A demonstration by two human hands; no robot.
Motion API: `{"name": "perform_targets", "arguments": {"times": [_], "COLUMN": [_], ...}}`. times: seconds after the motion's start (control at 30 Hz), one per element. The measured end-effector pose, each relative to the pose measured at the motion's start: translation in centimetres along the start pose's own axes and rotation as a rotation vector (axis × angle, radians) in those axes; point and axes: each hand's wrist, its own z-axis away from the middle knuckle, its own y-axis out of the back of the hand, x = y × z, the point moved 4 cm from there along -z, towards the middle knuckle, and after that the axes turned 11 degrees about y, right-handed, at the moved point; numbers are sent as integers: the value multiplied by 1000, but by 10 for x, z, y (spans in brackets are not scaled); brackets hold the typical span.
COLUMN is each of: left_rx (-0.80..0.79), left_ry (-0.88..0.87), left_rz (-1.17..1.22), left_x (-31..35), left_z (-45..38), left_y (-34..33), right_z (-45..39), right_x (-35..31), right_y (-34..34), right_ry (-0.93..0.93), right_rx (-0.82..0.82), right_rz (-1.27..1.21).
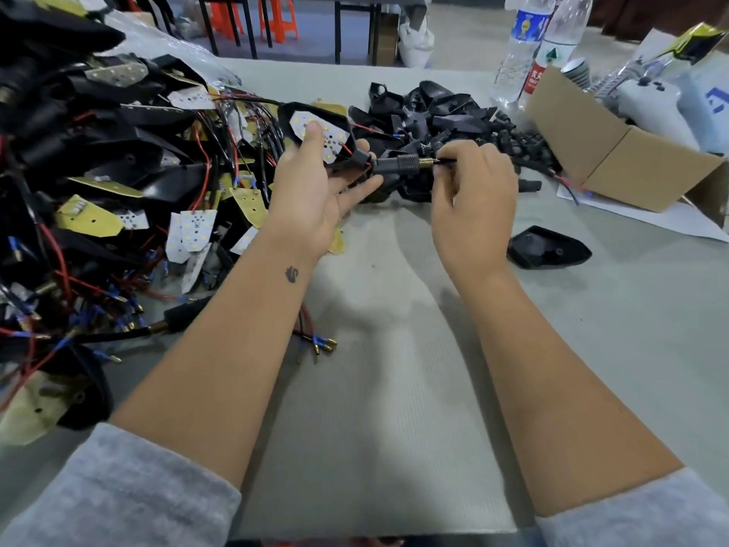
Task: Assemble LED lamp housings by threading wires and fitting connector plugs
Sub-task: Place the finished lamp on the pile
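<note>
Here the left hand (315, 191) cradles a black lamp housing (315, 130) above the table (394, 388), thumb pressed on the white LED board (319, 136) seated in it, the other fingers curled loosely beneath. The right hand (473, 191) has its fingertips pinched together on the wires where they leave the brass threaded end of a black connector plug (406, 164), which sits against the housing's neck.

Step in hand, by judgement: drawing the wires through the plug and seating it on the housing.

Risks:
- Pulling hard on the thin red wire (347, 148) could tear it from its solder point on the board; the thumb pressure is all that holds the board against the tug.
- If the plug goes in skewed, it may pinch the wires at the neck or fail to seat.
- Slack wire left inside could bunch under the board and lift it.
- The heap of wired boards and housings (118, 191) lies just beside the left wrist; loose leads could snag it.

Containers:
- Cardboard box (615, 152), at the right, open; contents hidden from this angle. A red and blue lead trails out by its lower edge.
- Two clear plastic bottles (524, 45) stand behind it; fill level cannot be told.
- Loose black plugs and shells (434, 108) lie in a pile on the table, not in any container.
- One spare housing shell (548, 246) lies alone near the right wrist.
</note>
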Motion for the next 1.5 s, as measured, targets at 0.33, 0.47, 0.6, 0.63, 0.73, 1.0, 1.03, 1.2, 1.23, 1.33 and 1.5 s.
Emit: {"name": "perform_targets", "arguments": {"times": [0.33, 0.47, 0.6, 0.63, 0.73, 1.0, 1.03, 1.2, 1.23, 1.33, 1.5], "left_rx": [260, 394, 449, 423, 461, 652, 718, 1011, 955, 807, 861], "left_ry": [-329, -329, -408, -447, -624, -475, -484, -799, -877, -905, -902], "left_rz": [-367, -606, -652, -659, -1052, -2027, -2123, -2330, -2330, -2335, -2170], "left_x": [143, 203, 258, 268, 285, 231, 227, 200, 199, 204, 218], "left_z": [28, 28, 30, 31, 32, 13, 12, 8, 7, -1, -5], "left_y": [39, 68, 84, 85, 85, 131, 129, 126, 127, 134, 138], "right_z": [-29, -38, -68, -76, -88, -66, -63, -51, -50, -48, -49], "right_x": [-130, -191, -231, -239, -262, -259, -254, -235, -233, -229, -215], "right_y": [-14, -40, -69, -77, -101, -134, -136, -141, -140, -134, -127], "right_ry": [249, 134, -96, -165, -199, -43, -45, 38, 52, 79, 35], "right_rx": [-349, -486, -459, -456, -594, -711, -706, -650, -619, -510, -444], "right_rz": [-142, -499, -778, -871, -1003, -831, -831, -742, -756, -825, -848]}}
